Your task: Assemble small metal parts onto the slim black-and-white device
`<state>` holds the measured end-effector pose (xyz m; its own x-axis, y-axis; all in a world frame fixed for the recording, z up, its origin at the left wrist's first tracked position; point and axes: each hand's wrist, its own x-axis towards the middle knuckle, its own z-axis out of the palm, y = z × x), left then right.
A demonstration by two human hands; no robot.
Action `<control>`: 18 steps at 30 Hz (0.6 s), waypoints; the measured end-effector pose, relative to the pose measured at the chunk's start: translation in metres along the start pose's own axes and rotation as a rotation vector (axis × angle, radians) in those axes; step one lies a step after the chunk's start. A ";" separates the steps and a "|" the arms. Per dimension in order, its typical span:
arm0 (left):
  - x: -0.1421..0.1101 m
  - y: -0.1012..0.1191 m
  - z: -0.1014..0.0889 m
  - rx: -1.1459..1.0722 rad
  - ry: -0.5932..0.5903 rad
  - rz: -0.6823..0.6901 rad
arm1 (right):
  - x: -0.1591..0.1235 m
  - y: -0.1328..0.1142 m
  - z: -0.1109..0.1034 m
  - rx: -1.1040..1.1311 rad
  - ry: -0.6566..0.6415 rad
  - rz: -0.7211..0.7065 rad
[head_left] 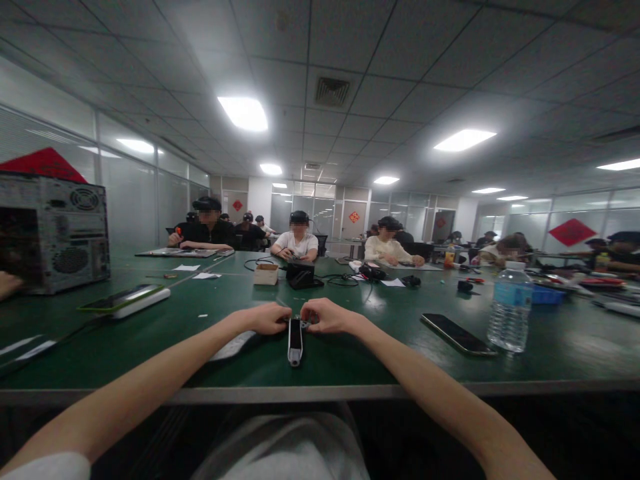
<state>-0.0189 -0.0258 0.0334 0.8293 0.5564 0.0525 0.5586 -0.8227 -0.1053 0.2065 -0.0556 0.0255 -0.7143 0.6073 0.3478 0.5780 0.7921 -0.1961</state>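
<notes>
A narrow white-and-black device point(295, 343), shaped much like a stapler, lies lengthwise on the green table in front of me. My left hand point(270, 318) is closed at its far left side, with the fingertips curled and partly hidden. On the other side, my right hand point(327, 316) has its fingers bent in a pinch near the device's far end. Small greyish parts show by the right fingertips, too small to name. A pale, flat sheet-like item point(234, 347) lies under my left forearm.
A phone point(457, 333) and a water bottle point(511, 307) stand to the right. Ahead are a small cardboard box point(266, 274) and a black object point(301, 275) with cables. At left are a computer case point(70, 233) and a green-edged device point(123, 298). Several people sit beyond.
</notes>
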 end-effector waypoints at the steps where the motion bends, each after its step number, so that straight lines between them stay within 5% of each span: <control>1: 0.000 0.000 0.000 -0.004 0.001 0.004 | 0.000 0.000 0.000 0.007 -0.003 0.003; 18: 0.001 -0.002 0.002 -0.009 0.013 0.013 | -0.002 -0.004 -0.003 -0.002 -0.071 0.005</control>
<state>-0.0189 -0.0231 0.0314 0.8366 0.5440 0.0640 0.5478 -0.8310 -0.0969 0.2071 -0.0600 0.0277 -0.7373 0.6143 0.2811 0.5824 0.7889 -0.1962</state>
